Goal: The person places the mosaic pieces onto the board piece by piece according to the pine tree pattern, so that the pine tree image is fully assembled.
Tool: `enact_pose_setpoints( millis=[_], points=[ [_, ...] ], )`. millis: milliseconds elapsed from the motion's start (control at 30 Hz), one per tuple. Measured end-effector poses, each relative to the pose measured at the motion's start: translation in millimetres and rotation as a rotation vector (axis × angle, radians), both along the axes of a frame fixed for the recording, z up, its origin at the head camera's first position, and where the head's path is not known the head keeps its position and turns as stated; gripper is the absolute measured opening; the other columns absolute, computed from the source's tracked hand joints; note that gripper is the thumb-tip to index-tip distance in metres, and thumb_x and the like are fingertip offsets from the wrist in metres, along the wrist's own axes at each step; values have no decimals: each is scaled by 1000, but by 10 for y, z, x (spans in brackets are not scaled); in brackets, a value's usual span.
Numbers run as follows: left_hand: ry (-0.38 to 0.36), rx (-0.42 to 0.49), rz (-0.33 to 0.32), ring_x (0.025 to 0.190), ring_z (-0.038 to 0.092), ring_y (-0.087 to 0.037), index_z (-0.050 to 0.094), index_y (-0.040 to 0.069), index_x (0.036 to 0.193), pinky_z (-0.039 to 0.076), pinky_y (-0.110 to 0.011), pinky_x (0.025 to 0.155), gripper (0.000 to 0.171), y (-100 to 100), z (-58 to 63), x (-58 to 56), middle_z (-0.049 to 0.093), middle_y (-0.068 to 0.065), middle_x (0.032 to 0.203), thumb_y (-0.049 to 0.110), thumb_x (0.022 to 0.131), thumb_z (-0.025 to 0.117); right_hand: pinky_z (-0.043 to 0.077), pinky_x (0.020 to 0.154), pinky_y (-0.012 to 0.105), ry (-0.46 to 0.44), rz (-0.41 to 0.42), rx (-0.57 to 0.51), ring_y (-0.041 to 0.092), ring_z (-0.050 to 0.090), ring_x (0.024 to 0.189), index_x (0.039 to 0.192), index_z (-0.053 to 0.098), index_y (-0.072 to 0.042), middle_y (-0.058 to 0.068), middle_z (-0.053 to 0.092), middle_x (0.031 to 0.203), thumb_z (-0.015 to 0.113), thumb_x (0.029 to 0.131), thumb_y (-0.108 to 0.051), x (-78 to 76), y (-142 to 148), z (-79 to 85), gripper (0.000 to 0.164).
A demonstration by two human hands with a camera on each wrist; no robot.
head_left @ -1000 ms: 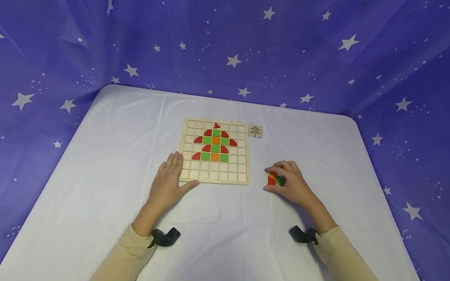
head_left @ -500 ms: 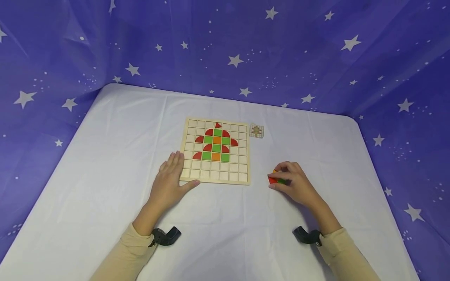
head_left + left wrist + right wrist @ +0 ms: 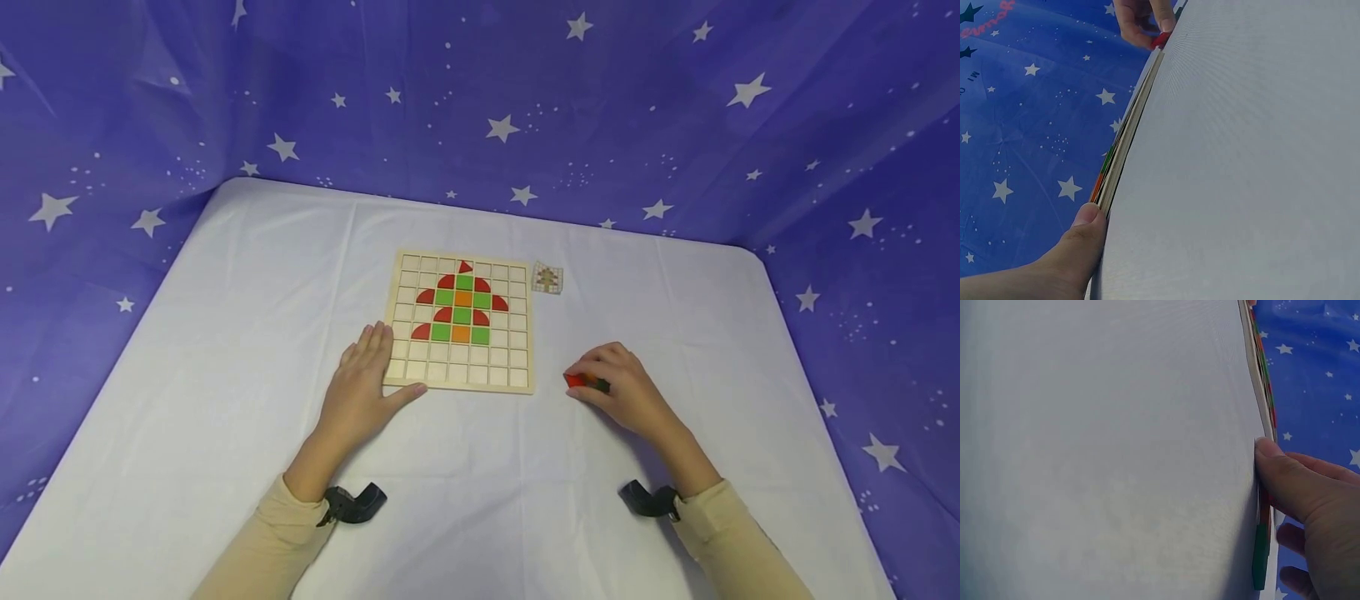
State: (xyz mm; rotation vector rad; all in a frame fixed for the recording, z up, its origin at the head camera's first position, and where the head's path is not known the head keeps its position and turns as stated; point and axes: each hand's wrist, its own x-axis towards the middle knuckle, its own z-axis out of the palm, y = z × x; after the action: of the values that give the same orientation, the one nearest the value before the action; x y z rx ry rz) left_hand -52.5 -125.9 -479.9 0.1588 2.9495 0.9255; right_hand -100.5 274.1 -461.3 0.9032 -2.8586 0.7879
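A square wooden grid board (image 3: 465, 387) lies on the table, with red, green and orange pieces set in its cells in a tree-like pattern. My left hand (image 3: 356, 387) rests along the board's left edge, fingers straight, thumb at its front edge. To the right of the board, my right hand (image 3: 628, 396) pinches a red piece (image 3: 574, 380) between thumb and fingers. A green piece (image 3: 1261, 556) shows below the right thumb in the right wrist view, and an orange bit is partly hidden under the fingers in the head view.
A small card (image 3: 547, 278) with a printed grid and tree picture lies by the board's upper right corner. White cloth (image 3: 465, 467) covers the table, and a blue star-patterned curtain (image 3: 420, 100) hangs behind it.
Thumb and fingers of the right hand have drawn together on the red piece, covering most of the orange and green. That hand shifted right, then back left. The left hand stays on the board.
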Motion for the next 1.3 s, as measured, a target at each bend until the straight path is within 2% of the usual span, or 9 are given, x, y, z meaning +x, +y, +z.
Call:
enact_pose_setpoints(
  millis=[333,600,800,1000,1300],
  points=[
    [-3,3,0,156,10,-32,19,0,157,11,-52,126,107,4,7,5,15,-15,166,57,84,71,42,90,40,-41,-29,52,15,55,105,103,72,-22,-6,70,106,82,81,-30,-1,-35,5,25],
    [-2,4,0,156,9,-32,19,0,157,11,-53,126,107,1,3,6,15,-15,166,58,84,71,41,82,34,-49,-9,61,9,52,93,107,76,-24,-11,71,97,82,81,-29,-3,-52,25,26],
    [0,8,-1,156,9,-32,19,0,157,11,-52,126,107,3,0,6,15,-14,166,58,84,71,44,87,38,-111,-6,71,10,54,95,110,77,-18,-8,71,98,83,79,-28,-16,-64,63,33],
    [-2,12,0,156,9,-31,19,0,157,11,-53,125,107,1,-6,13,14,-14,166,58,84,71,49,78,31,-177,29,79,10,53,93,112,76,-16,-8,69,100,84,78,-26,-47,-66,123,36],
    [1,4,2,156,9,-32,19,0,157,12,-53,125,108,3,-7,9,15,-15,166,59,83,71,48,78,33,-121,-33,47,11,54,90,110,75,-17,-6,70,99,81,83,-30,-138,-255,77,30]
  ],
)
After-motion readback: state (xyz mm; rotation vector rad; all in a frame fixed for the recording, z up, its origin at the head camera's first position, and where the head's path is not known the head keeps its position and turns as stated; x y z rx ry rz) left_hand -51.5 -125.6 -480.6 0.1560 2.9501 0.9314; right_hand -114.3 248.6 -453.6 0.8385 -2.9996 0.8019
